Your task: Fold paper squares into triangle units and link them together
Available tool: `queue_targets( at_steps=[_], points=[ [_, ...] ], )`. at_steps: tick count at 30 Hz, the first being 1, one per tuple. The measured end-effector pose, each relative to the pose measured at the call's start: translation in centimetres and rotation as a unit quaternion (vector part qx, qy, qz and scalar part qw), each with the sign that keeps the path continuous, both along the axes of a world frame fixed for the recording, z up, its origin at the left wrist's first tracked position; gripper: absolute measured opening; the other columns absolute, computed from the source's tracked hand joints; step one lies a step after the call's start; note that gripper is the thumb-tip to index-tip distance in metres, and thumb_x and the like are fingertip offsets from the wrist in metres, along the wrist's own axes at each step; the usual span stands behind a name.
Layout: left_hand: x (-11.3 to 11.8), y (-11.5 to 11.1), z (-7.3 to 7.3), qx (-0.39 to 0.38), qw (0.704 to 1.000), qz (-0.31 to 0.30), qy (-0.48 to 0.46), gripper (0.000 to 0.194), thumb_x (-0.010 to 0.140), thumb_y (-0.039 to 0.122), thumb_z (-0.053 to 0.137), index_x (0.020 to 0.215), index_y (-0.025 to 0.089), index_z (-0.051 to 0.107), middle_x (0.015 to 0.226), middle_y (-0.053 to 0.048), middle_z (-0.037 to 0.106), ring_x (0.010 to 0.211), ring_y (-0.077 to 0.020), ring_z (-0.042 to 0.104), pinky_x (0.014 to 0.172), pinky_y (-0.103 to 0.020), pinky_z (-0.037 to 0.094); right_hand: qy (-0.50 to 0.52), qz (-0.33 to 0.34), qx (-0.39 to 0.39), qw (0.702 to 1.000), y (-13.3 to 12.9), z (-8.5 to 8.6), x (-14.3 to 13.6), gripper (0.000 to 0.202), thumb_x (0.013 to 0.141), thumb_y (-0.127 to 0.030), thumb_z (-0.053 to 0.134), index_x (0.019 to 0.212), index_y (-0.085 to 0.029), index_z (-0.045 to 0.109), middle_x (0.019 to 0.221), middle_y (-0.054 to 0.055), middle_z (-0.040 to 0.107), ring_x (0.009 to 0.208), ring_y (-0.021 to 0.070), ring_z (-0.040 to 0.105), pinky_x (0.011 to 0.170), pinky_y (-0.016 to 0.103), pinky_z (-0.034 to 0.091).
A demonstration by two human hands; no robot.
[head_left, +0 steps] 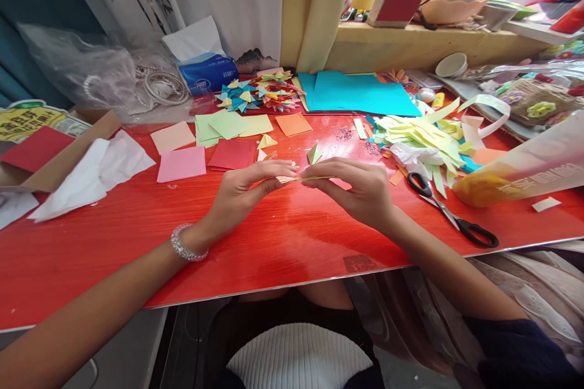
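Above the red table (274, 255), my left hand (249, 191) pinches a small pale pink folded paper (285, 179). My right hand (353, 188) pinches a thin yellowish folded paper (322, 178), its edge meeting the pink piece between the hands. Just behind my fingers stand a light green folded piece (314, 154) and a small yellow folded piece (267, 141). Left of them lie red squares (232, 154), pink squares (181, 164), peach squares (172, 137), green squares (221, 126) and an orange square (293, 124).
Black-handled scissors (449, 213) lie right of my right hand, beside a heap of paper strips (420, 137) and a plastic bottle-like container (524, 164). Behind are folded paper stars (260, 94), blue sheets (360, 94) and a tissue pack (205, 73). A cardboard box (103, 127) sits left.
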State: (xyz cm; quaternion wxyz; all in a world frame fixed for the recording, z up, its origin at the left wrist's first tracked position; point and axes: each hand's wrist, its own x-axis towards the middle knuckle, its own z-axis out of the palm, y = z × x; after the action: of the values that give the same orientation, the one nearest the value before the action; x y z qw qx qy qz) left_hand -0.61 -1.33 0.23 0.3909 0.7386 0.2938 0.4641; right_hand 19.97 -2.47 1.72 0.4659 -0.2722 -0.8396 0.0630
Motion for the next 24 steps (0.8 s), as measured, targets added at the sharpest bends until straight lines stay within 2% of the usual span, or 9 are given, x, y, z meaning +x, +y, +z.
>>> queue_targets(
  at_steps=[18,24],
  points=[
    [-0.05,-0.02,-0.15,0.017,1.0,0.002,0.017,0.017,0.085,0.025,0.06,0.099,0.026,0.069,0.105,0.001,0.071,0.108,-0.0164,0.062,0.101,-0.034,0.046,-0.015,-0.022,0.015,1.0,-0.15,-0.2,-0.36,0.017,0.085,-0.009,0.057,0.094,-0.021,0.066,0.088,0.001,0.072,0.079,0.0114,0.068,0.073,0.024,0.057],
    [-0.06,-0.03,-0.28,0.041,0.999,0.002,0.021,0.02,0.085,0.02,0.059,0.101,0.025,0.069,0.106,0.001,0.07,0.109,-0.0158,0.061,0.101,-0.034,0.046,0.025,-0.034,-0.077,0.996,-0.34,-0.17,-0.63,0.009,0.085,-0.013,0.059,0.09,-0.015,0.066,0.086,0.004,0.072,0.072,0.0115,0.069,0.063,0.021,0.057]
  ],
)
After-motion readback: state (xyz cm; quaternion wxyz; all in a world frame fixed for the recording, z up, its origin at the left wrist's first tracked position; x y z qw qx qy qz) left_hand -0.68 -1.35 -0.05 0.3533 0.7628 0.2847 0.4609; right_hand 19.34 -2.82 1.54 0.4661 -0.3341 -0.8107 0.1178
